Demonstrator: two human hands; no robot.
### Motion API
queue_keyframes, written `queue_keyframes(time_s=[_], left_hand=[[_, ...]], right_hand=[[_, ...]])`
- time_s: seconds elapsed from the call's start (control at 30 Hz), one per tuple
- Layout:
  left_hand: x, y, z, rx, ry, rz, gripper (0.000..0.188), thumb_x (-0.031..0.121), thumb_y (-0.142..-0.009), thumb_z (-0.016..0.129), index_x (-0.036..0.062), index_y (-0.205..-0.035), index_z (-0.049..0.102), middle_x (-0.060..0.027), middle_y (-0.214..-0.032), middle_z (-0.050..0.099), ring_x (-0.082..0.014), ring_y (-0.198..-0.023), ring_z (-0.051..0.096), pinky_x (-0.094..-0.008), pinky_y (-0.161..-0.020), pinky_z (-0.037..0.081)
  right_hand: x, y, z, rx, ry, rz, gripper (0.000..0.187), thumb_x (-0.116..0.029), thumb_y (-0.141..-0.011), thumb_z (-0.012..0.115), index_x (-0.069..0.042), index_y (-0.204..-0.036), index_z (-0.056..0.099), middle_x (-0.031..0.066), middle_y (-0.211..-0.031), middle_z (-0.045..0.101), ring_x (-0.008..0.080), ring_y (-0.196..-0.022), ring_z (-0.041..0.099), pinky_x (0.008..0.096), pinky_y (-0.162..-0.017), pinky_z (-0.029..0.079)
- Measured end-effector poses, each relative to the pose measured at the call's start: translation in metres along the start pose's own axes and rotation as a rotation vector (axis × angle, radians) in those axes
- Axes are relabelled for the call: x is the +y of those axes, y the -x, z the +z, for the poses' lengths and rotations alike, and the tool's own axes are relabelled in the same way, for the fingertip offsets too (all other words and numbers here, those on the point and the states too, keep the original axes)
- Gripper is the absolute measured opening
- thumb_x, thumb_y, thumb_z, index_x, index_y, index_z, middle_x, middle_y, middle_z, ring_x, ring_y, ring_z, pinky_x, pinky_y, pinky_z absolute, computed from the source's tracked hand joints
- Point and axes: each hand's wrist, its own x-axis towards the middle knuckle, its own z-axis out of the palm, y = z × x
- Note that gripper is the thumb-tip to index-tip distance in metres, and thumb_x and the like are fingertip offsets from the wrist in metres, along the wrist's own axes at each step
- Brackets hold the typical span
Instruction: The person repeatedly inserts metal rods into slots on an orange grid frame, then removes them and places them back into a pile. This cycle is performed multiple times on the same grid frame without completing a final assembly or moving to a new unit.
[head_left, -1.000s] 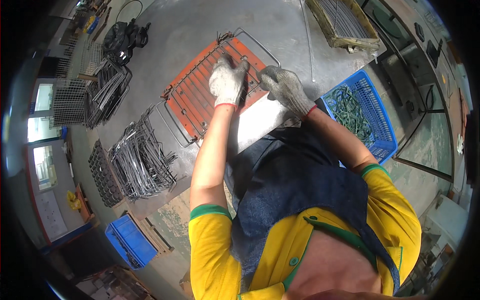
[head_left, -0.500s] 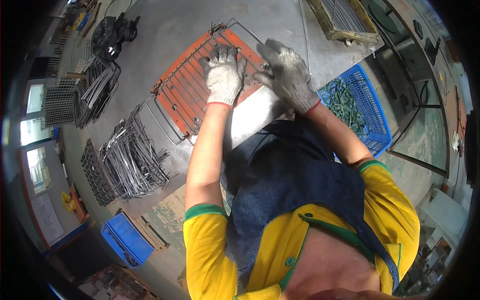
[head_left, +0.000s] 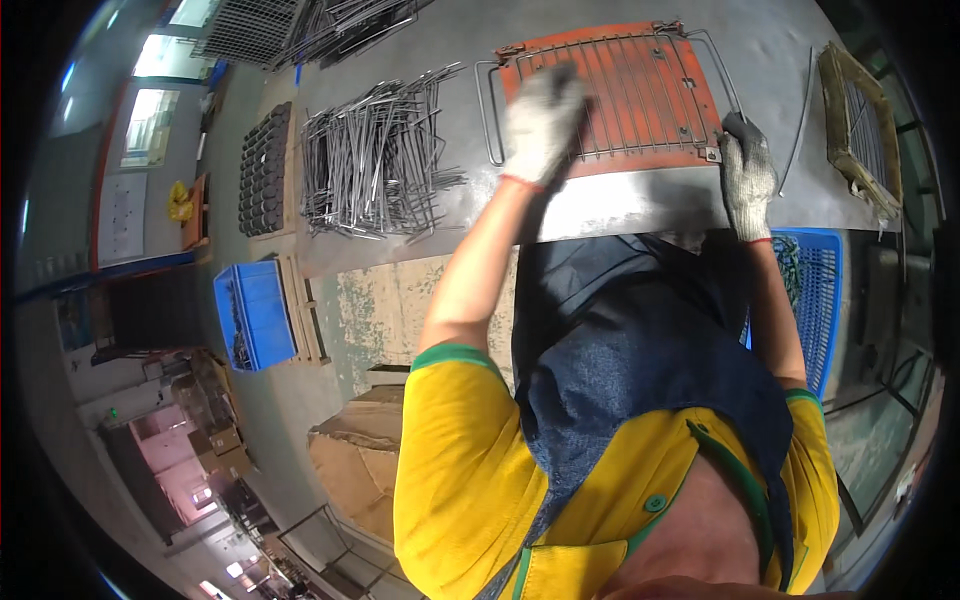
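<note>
A grid of thin metal rods lies on an orange-red plate on the metal table, with a bent wire loop sticking out at each side. My left hand, in a whitish knit glove, is over the left part of the grid; motion smears its fingers. At the plate's right corner my right hand, gloved with dark fingertips, has its fingers closed at the lower end of the right bent wire. The left wire loop stands beside the plate's left edge.
Left of the plate lies a heap of bent metal wires. Dark round parts sit in rows farther left. A wooden-framed tray of rods stands at the right, near a single rod. Below is a blue basket.
The view has turned, so the plate now appears farther right and straighter. My left hand has shifted to the grid's left part; my right hand is lower beside the plate's right corner.
</note>
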Motion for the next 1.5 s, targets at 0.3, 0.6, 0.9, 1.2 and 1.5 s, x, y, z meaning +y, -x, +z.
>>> queue_keyframes(time_s=[0.3, 0.6, 0.9, 1.2, 1.5], left_hand=[[-0.156, 0.020, -0.164, 0.096, -0.997, -0.257, 0.027, 0.031, -0.087, 0.061, 0.0078, -0.098, 0.069, -0.0187, -0.089, 0.068, -0.0345, -0.083, 0.067, -0.0449, -0.077, 0.053], [-0.177, 0.014, -0.188, 0.060, -0.760, -0.282, 0.025, 0.030, -0.083, 0.064, 0.0073, -0.092, 0.070, -0.0180, -0.092, 0.070, -0.0349, -0.086, 0.067, -0.0440, -0.078, 0.052], [-0.141, 0.017, -0.250, 0.378, -0.657, -0.057, 0.025, 0.030, -0.087, 0.065, 0.0097, -0.100, 0.068, -0.0140, -0.085, 0.071, -0.0282, -0.074, 0.070, -0.0426, -0.068, 0.053], [-0.051, 0.010, -0.082, -0.087, 1.175, -0.536, 0.019, 0.015, -0.091, 0.064, 0.0020, -0.105, 0.061, -0.0079, -0.088, 0.064, -0.0157, -0.067, 0.059, -0.0295, -0.056, 0.048], [0.003, -0.001, -0.027, -0.193, 1.008, -0.529, 0.011, 0.010, -0.091, 0.055, 0.0008, -0.086, 0.060, -0.0079, -0.075, 0.063, -0.0196, -0.065, 0.062, -0.0348, -0.058, 0.052]], right_hand=[[0.008, 0.001, 0.000, -0.017, 0.044, -0.033, 0.026, -0.021, -0.092, 0.056, -0.010, -0.115, 0.063, 0.0127, -0.116, 0.062, 0.0310, -0.109, 0.059, 0.0397, -0.092, 0.046], [0.007, 0.002, 0.001, -0.024, 0.064, -0.050, 0.026, -0.020, -0.095, 0.052, -0.010, -0.117, 0.062, 0.0133, -0.118, 0.061, 0.0310, -0.109, 0.059, 0.0386, -0.093, 0.046], [0.004, -0.001, -0.006, -0.050, 0.103, -0.007, 0.028, -0.024, -0.094, 0.053, -0.011, -0.117, 0.062, 0.0127, -0.117, 0.062, 0.0316, -0.108, 0.060, 0.0391, -0.092, 0.046], [-0.104, 0.005, -0.002, -0.539, -0.291, -0.122, 0.036, -0.019, -0.089, 0.063, -0.005, -0.122, 0.057, 0.0103, -0.109, 0.064, 0.0202, -0.087, 0.065, 0.0343, -0.077, 0.053], [-0.138, 0.021, 0.068, -0.494, -0.194, -0.417, 0.039, -0.028, -0.087, 0.058, -0.011, -0.122, 0.056, 0.0093, -0.109, 0.061, 0.0267, -0.095, 0.064, 0.0404, -0.075, 0.054]])
